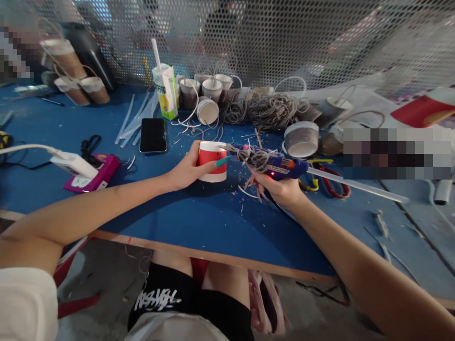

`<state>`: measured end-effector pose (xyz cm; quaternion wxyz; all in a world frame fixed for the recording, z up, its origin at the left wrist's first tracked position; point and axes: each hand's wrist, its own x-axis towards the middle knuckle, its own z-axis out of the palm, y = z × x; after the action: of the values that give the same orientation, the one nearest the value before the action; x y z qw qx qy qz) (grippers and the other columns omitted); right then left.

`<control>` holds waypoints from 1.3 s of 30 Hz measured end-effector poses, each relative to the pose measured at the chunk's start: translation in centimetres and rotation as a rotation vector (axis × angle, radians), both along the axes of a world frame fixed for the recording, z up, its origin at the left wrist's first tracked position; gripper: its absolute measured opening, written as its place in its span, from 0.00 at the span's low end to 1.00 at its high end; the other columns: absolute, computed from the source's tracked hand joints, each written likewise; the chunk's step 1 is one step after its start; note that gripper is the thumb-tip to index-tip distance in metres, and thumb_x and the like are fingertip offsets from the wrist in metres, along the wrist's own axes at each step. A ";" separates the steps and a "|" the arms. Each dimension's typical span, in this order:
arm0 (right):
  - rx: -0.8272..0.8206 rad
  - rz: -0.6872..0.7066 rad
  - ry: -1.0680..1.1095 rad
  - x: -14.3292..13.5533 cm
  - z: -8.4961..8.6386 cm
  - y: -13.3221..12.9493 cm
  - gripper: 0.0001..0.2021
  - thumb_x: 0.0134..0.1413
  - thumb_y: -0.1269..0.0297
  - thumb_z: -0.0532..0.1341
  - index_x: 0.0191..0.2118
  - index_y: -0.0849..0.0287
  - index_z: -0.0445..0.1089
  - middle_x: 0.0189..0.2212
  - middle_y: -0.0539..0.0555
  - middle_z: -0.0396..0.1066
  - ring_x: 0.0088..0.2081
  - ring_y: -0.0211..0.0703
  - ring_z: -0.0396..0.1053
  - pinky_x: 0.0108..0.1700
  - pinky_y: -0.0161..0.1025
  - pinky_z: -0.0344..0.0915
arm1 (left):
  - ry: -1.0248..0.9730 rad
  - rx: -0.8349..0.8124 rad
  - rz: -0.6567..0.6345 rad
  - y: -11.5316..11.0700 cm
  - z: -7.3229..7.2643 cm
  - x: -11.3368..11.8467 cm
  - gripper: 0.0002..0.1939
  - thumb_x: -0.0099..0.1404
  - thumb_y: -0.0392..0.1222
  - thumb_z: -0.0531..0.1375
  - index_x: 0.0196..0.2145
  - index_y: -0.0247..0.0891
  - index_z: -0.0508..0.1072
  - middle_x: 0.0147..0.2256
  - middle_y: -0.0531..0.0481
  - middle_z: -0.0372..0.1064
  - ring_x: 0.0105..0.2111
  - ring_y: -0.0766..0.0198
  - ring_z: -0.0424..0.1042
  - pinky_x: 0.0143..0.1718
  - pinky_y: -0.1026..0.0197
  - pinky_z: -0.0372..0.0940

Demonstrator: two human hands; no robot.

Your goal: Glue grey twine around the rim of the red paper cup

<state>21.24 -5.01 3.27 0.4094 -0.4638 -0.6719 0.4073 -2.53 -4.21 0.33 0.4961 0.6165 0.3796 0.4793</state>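
The left hand (188, 168) grips a red-and-white paper cup (212, 163) at the middle of the blue bench (199, 218), fingers and thumb around its near side. The right hand (284, 189) clasps a glue gun (291, 168) at 3 o'clock from the cup — nozzle aimed at the rim, though I cannot tell whether they touch. Grey strands clump around the gun's front, and a clear glue stick (362, 186) juts from its back.

From the cup, a black phone (152, 135) lies at 10 o'clock, a magenta power strip (111, 166) at 9, a juice carton (169, 94) at 11 — and grey twine (273, 111) heaps up towards 2, with white-rimmed cups (212, 87) at 12.
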 end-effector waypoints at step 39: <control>-0.090 0.005 0.068 -0.8 1.1 -0.3 0.18 0.37 0.47 0.73 0.23 0.56 0.71 0.12 0.48 0.65 0.14 0.41 0.65 0.13 0.39 0.65 | 0.024 0.102 0.084 0.4 -0.7 -0.2 0.27 0.58 0.54 0.69 0.47 0.43 0.60 0.46 0.48 0.68 0.47 0.58 0.71 0.51 0.50 0.70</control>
<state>20.40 -5.27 4.39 0.4097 -0.4659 -0.6397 0.4537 -2.76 -3.80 -0.35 0.4387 0.6301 0.3862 0.5112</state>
